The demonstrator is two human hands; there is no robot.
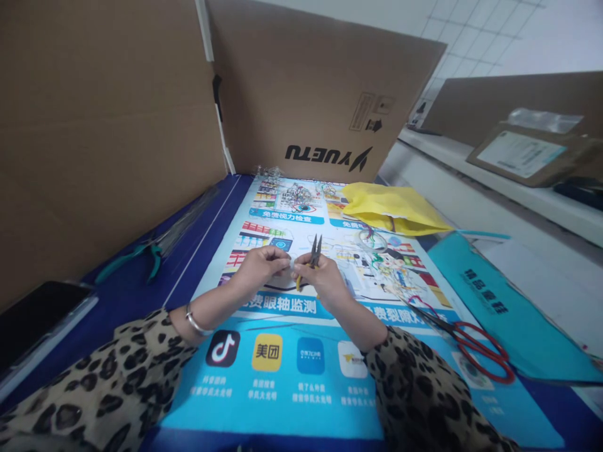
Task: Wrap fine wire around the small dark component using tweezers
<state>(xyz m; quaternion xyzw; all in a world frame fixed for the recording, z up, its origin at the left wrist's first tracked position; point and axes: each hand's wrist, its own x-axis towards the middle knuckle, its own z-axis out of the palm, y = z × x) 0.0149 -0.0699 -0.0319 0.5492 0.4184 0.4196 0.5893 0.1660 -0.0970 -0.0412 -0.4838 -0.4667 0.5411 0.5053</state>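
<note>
Both hands meet over the middle of a printed poster sheet [282,402]. In my right hand [325,279] is a pair of needle-nose pliers [316,248] with yellow handles, its dark jaws pointing away from me. The thumb and forefinger of that hand are also pinched close to my left hand's fingertips. My left hand [259,270] is closed in a pinch, and a small pale piece shows at its fingertips, too small to name. A silver bangle [195,321] circles the left wrist.
Red-handled scissors [480,351] lie at right beside a teal bag [509,307]. Behind them is a yellow pouch [396,207]. Teal-handled pliers [136,257] and thin wires [191,216] lie left, near a phone [38,326]. Cardboard walls [306,81] stand behind and left.
</note>
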